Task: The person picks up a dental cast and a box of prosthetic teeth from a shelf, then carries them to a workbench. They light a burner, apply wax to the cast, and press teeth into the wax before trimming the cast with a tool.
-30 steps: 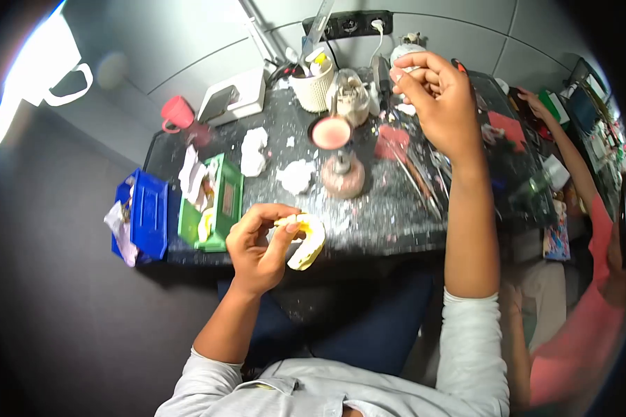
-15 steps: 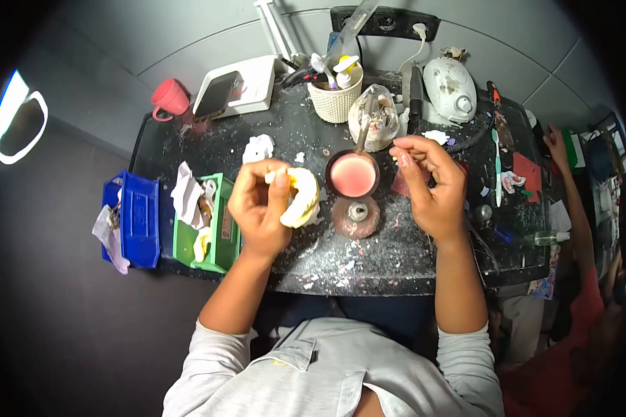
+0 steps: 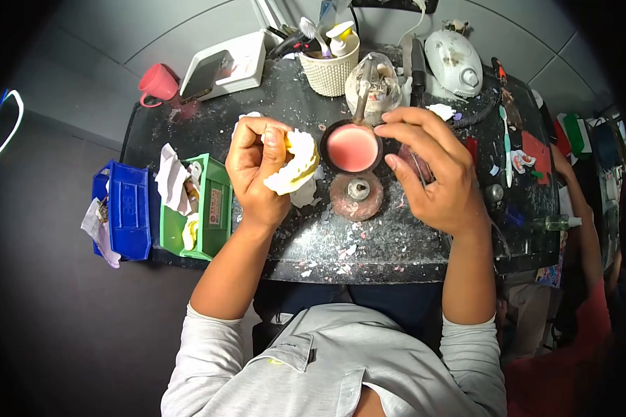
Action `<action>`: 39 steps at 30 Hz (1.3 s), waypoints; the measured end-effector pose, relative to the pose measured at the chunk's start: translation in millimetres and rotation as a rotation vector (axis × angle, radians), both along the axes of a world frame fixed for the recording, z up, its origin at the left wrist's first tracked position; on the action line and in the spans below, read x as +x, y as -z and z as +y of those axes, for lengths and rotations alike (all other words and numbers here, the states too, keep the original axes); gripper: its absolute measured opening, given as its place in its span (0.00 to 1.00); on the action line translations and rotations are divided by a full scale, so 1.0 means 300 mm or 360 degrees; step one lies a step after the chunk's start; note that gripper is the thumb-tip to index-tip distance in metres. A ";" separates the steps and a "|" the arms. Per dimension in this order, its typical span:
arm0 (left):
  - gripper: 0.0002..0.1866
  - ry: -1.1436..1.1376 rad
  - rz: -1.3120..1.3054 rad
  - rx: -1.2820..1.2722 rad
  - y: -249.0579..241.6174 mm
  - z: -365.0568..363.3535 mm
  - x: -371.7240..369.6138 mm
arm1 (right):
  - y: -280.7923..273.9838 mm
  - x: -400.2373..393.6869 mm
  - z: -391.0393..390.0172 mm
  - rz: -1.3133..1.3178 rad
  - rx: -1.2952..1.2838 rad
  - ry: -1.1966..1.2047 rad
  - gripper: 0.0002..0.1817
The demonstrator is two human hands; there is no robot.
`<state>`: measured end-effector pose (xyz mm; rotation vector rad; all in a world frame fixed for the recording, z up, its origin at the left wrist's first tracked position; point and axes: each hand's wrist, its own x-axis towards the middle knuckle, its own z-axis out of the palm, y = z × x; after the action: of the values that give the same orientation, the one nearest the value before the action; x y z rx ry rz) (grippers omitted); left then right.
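Note:
My left hand [image 3: 254,167] is closed round one end of a pale yellow, horseshoe-shaped dental cast [image 3: 300,167], held above the black bench. Thumb and fingers curved apart, my right hand [image 3: 442,181] hovers just right of a small dark pan [image 3: 325,161] and holds nothing I can see. Melted-looking pink wax [image 3: 352,147] fills the pan. In front of it stands a round, pinkish spirit burner [image 3: 357,201] with a metal top; no flame can be made out.
Left are a blue bin [image 3: 131,215] and a green bin [image 3: 217,215] with scraps. Behind stand a pink mug [image 3: 158,83], a white tray [image 3: 247,59], a woven basket [image 3: 330,73] and a white device [image 3: 453,62]. Another person's arm [image 3: 583,215] reaches in at right.
My right hand has moved left and down, close to the pan's edge. The cast has turned a little in my left hand. The whole view has shifted slightly.

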<state>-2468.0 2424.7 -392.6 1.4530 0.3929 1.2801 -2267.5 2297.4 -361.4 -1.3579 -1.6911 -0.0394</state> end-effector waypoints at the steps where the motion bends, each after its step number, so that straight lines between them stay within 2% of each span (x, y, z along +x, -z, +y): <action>1: 0.11 -0.0003 0.0017 -0.0028 0.007 0.007 0.000 | -0.002 -0.004 -0.001 0.0012 -0.0070 -0.0013 0.16; 4: 0.14 0.0072 -0.0017 -0.0187 0.053 0.063 -0.014 | 0.025 -0.008 0.001 -0.0007 -0.0215 -0.0003 0.19; 6: 0.14 0.0243 -0.0261 -0.0535 0.041 0.071 -0.018 | 0.033 -0.014 0.007 -0.0009 -0.0257 -0.0039 0.20; 7: 0.08 0.0328 -0.0337 -0.0575 0.046 0.082 -0.024 | 0.037 -0.015 0.009 -0.0037 -0.0270 -0.0034 0.22; 10: 0.05 0.0319 -0.0389 -0.0767 0.035 0.066 -0.018 | 0.035 -0.021 0.008 0.0017 -0.0395 -0.0055 0.19; 14: 0.07 0.0539 -0.0469 -0.0780 0.067 0.068 -0.015 | 0.041 -0.020 0.019 -0.0069 -0.0433 -0.0049 0.19; 17: 0.17 0.0531 -0.0361 -0.0925 0.067 0.056 -0.019 | 0.060 -0.015 0.028 -0.0061 -0.0367 -0.0082 0.19; 29: 0.14 0.0517 -0.0309 -0.0988 0.036 0.036 -0.007 | 0.059 -0.015 0.031 -0.0086 -0.0404 -0.0055 0.18; 39: 0.16 0.0528 -0.0361 -0.0976 0.049 0.040 -0.011 | 0.067 -0.018 0.035 -0.0030 -0.0383 -0.0026 0.21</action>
<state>-2471.2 2436.8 -407.4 0.8034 0.3351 0.9296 -2273.0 2307.9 -381.7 -1.5234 -1.7657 0.1663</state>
